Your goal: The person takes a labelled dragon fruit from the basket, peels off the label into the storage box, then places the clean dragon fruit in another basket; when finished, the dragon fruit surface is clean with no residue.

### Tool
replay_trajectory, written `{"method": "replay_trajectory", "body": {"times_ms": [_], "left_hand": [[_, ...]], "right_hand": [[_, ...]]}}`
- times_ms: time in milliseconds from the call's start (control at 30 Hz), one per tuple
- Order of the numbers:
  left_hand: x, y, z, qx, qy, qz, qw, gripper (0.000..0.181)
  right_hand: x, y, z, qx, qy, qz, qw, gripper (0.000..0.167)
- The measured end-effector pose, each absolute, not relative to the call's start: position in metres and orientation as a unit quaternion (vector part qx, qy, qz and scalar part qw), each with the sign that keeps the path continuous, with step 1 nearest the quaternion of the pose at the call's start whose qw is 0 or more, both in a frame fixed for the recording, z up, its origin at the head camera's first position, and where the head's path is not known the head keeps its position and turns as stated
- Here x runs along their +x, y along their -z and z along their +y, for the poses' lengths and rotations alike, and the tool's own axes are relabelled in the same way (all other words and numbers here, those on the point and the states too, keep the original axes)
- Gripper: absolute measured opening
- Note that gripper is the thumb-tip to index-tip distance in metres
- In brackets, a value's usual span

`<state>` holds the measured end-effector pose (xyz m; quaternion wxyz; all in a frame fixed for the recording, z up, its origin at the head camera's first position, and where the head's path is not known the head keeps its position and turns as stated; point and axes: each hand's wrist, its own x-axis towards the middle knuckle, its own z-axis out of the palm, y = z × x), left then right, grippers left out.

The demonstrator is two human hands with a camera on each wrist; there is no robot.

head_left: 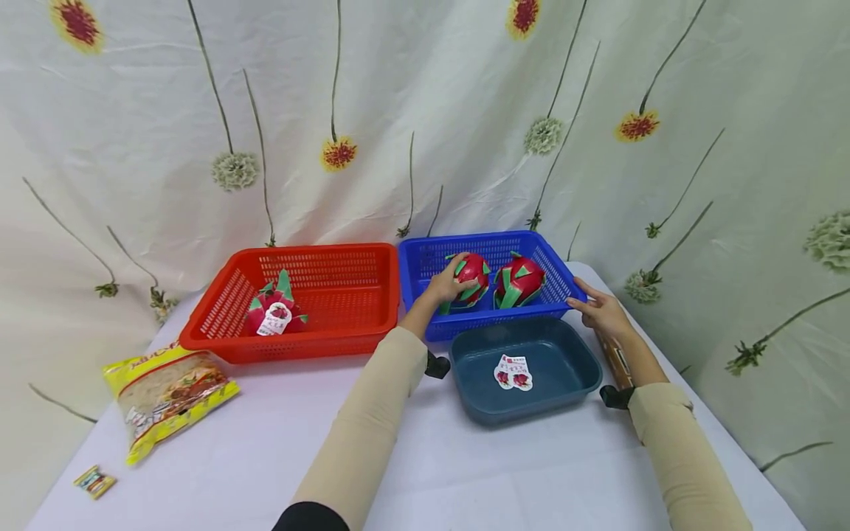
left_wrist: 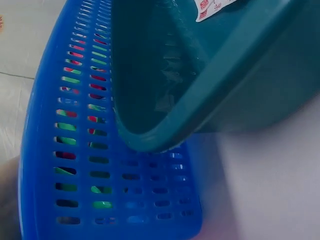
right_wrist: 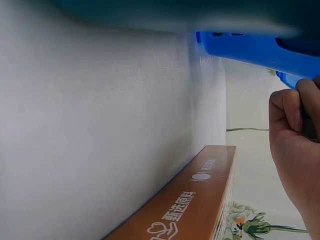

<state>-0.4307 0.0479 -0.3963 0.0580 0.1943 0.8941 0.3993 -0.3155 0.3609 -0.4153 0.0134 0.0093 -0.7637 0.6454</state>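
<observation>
In the head view, my left hand (head_left: 440,286) reaches into the blue basket (head_left: 481,321) and grips a red dragon fruit (head_left: 474,271) with green scales. Another dragon fruit (head_left: 521,280) sits to its right in the same basket. My right hand (head_left: 607,317) pinches the basket's right front corner; the right wrist view shows its curled fingers beside the blue rim. Through the basket's slots in the left wrist view, red and green patches show, with only a blurred bit of my left hand (left_wrist: 9,195) at the edge.
A dark teal tray (head_left: 558,354) with paper labels (head_left: 513,372) stands in front of the blue basket. Left of it is a red basket (head_left: 358,343) holding a tagged dragon fruit (head_left: 272,306). A yellow food bag (head_left: 169,398), small packet (head_left: 95,482) and brown box (right_wrist: 185,200) lie around.
</observation>
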Motion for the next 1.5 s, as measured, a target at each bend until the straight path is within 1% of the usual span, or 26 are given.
{"method": "replay_trajectory", "body": {"times_ms": [33,67,133,167,200,267,300,367,433,500,533,667,767,833,933,1000,1067,1133,1200,1267,1333,1500], "left_hand": [[-0.444,0.408,0.048,0.201,-0.390,0.897,0.056,0.070],[-0.446,0.412,0.048,0.200,-0.384,0.899,0.061,0.072],[-0.472,0.433,0.050,0.195,-0.376,0.902,0.080,0.077],[-0.487,0.447,0.050,0.205,-0.377,0.900,0.077,0.080],[-0.497,0.455,0.050,0.208,-0.382,0.896,0.085,0.081],[-0.493,0.448,0.051,0.191,-0.394,0.891,0.121,0.081],[-0.504,0.456,0.050,0.203,-0.409,0.881,0.123,0.083],[-0.485,0.439,0.046,0.199,-0.427,0.871,0.143,0.080],[-0.460,0.414,0.040,0.182,-0.434,0.863,0.181,0.079],[-0.443,0.397,0.033,0.176,-0.443,0.850,0.222,0.078],[-0.431,0.382,0.031,0.157,-0.434,0.850,0.253,0.078],[-0.422,0.360,0.023,0.153,-0.419,0.828,0.341,0.077],[-0.423,0.354,0.023,0.160,-0.413,0.811,0.382,0.076],[-0.425,0.354,0.024,0.162,-0.413,0.804,0.396,0.075],[-0.427,0.357,0.025,0.164,-0.419,0.803,0.391,0.071],[-0.427,0.360,0.028,0.169,-0.434,0.804,0.369,0.068],[-0.426,0.367,0.033,0.173,-0.450,0.813,0.326,0.065],[-0.427,0.373,0.039,0.171,-0.455,0.831,0.271,0.063],[-0.429,0.379,0.045,0.161,-0.448,0.852,0.217,0.062],[-0.430,0.384,0.051,0.148,-0.429,0.873,0.176,0.063],[-0.431,0.386,0.055,0.139,-0.413,0.886,0.159,0.063],[-0.436,0.386,0.064,0.142,-0.382,0.900,0.154,0.062]], "right_hand": [[-0.315,0.415,0.360,0.010,-0.646,-0.763,0.012,0.075],[-0.315,0.415,0.360,0.011,-0.646,-0.764,0.011,0.075],[-0.314,0.414,0.360,0.009,-0.644,-0.765,0.012,0.075],[-0.313,0.414,0.360,0.008,-0.644,-0.765,0.013,0.074],[-0.313,0.414,0.360,0.008,-0.643,-0.766,0.013,0.074],[-0.313,0.414,0.361,0.008,-0.638,-0.770,0.015,0.075],[-0.313,0.414,0.361,0.006,-0.637,-0.771,0.017,0.075],[-0.314,0.414,0.361,0.007,-0.636,-0.771,0.019,0.074],[-0.315,0.414,0.361,0.007,-0.636,-0.772,0.017,0.074],[-0.315,0.415,0.360,0.008,-0.636,-0.772,0.015,0.073],[-0.315,0.415,0.360,0.008,-0.635,-0.772,0.013,0.073],[-0.315,0.415,0.361,0.009,-0.627,-0.778,0.014,0.073],[-0.316,0.416,0.362,0.009,-0.627,-0.779,0.017,0.072],[-0.316,0.417,0.363,0.008,-0.628,-0.778,0.017,0.072],[-0.316,0.417,0.363,0.009,-0.628,-0.778,0.016,0.073],[-0.317,0.416,0.363,0.008,-0.625,-0.780,0.020,0.073],[-0.316,0.417,0.362,0.008,-0.625,-0.780,0.022,0.073],[-0.316,0.417,0.361,0.006,-0.629,-0.777,0.027,0.072],[-0.316,0.417,0.360,0.010,-0.628,-0.778,0.025,0.072],[-0.316,0.416,0.358,0.008,-0.628,-0.778,0.024,0.073],[-0.316,0.416,0.358,0.006,-0.623,-0.782,0.023,0.074],[-0.316,0.417,0.361,-0.001,-0.616,-0.787,0.032,0.073]]}}
